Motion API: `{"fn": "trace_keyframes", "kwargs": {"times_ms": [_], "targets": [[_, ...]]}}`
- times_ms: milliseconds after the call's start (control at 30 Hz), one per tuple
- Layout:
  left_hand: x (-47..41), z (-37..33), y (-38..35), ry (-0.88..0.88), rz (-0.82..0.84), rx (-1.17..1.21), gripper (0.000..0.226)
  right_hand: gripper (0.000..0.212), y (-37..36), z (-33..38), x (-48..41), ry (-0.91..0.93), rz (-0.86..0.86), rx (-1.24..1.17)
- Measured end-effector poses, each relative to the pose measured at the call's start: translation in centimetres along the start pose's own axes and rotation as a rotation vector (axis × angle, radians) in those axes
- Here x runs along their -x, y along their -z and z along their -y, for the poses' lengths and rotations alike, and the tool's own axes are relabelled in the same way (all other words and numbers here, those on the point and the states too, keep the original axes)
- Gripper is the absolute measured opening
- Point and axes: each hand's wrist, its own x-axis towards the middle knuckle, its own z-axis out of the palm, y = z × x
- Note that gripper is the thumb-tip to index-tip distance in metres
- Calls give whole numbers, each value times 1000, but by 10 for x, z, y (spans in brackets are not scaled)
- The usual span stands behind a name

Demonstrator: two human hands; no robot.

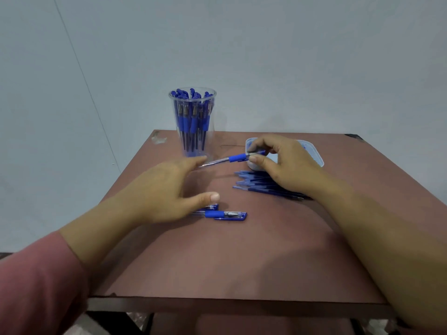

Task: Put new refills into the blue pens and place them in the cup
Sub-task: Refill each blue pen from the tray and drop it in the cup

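My right hand (278, 163) has its thumb and fingers curled in a pinch on the tip end of a pen (238, 157). It holds the pen nearly level above the table (242, 262), blue grip just clear of the fingers. The clear barrel points away toward my left hand (167, 187). I cannot tell whether the barrel's far end touches the left fingertips.

Under the right palm, and running out toward the wrist, lies a loose pile of refills (263, 184). A pale box (316, 158) sits just behind the right hand, mostly hidden by it.

My left hand is open with its fingers stretched forward and thumb spread. It grips nothing and I read it as hovering low over the table. Just below its thumb lie two more pens (225, 214), flat on the table, partly covered by the hand. Just beyond the left fingertips stands the cup (192, 122), clear, upright and packed with blue pens. A pink sleeve (36, 286) covers the left forearm.
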Motion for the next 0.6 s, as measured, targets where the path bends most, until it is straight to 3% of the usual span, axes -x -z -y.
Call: {"fn": "trace_keyframes", "kwargs": {"times_ms": [200,433,600], "targets": [[20,6,-17,3,90,-21,107,23,12,-2,-2,-26,-61,3],[20,8,-22,-12,48,-21,106,15,40,23,-30,76,-427,-206],[18,9,-24,-9,47,-31,107,27,50,45,-70,118,-499,-143]]}}
